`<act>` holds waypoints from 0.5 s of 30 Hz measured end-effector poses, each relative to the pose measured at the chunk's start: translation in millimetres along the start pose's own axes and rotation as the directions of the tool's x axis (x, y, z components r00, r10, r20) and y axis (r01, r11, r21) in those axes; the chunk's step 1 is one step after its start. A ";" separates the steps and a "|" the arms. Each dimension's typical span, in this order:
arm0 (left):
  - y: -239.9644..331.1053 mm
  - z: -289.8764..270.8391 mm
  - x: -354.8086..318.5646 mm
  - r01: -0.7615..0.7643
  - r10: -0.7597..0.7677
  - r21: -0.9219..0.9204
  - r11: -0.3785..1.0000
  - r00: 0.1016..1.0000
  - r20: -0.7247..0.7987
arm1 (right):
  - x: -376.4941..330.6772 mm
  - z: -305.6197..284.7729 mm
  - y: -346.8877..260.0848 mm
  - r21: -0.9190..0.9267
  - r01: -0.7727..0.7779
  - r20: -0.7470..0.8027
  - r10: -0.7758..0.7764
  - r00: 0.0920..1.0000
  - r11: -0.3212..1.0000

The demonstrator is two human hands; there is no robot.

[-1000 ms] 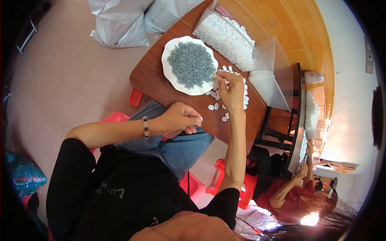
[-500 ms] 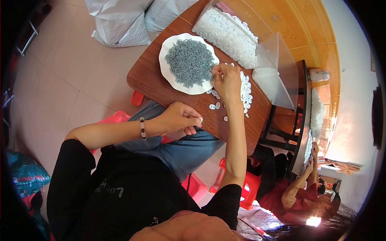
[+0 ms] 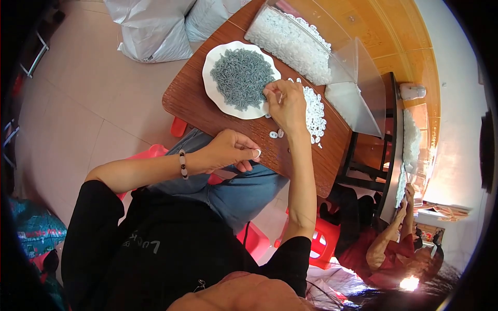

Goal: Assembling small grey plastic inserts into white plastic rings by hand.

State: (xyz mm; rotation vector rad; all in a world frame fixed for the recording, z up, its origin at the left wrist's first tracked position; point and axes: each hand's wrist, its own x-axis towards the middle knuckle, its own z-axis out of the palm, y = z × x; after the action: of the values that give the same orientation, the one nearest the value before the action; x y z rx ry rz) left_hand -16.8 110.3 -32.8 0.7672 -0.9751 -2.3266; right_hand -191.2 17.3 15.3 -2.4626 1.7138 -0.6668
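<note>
Over the near edge of the brown table, my left hand (image 3: 231, 150) is closed, pinching a small white oval piece (image 3: 257, 153) between thumb and fingers. My right hand (image 3: 288, 106) reaches to the right rim of a white scalloped plate (image 3: 213, 98), its thumb and forefinger closed at the edge of the pile of small grey screw-like pieces (image 3: 241, 78). What those fingertips hold, if anything, is too small to make out. Flat white oval pieces with holes (image 3: 315, 115) lie heaped just right of my right hand, and a couple sit loose nearer me.
A clear bin (image 3: 290, 44) of white pieces stands at the table's back, beside a transparent panel (image 3: 358, 116). Large white sacks (image 3: 155, 31) rest on the floor at the far left. To the right, another person's hands (image 3: 406, 205) work at a second table.
My right hand has shifted slightly left and nearer the grey pile, fingertips at its edge. My left hand keeps its pinch on the white piece, nearly still.
</note>
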 end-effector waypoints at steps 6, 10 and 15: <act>-1.3 -0.9 -0.7 0.006 -0.006 -0.006 1.000 1.000 0.000 | -4.4 2.0 0.5 0.260 -0.096 -0.027 0.106 0.994 0.961; -1.3 -0.8 -1.2 0.017 -0.017 0.004 1.000 1.000 -0.003 | -5.7 3.0 4.7 0.433 -0.192 0.086 0.172 0.981 0.881; 4.7 4.1 -2.5 0.026 -0.027 -0.060 0.998 1.000 -0.004 | -16.6 -5.4 -0.2 0.566 -0.246 0.117 0.218 0.969 0.787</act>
State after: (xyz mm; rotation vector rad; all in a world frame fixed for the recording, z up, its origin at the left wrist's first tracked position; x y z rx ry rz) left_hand -16.7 111.0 -26.1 0.7653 -0.8940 -2.3647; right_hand -197.8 33.4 15.1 -1.8008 1.4730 -0.9252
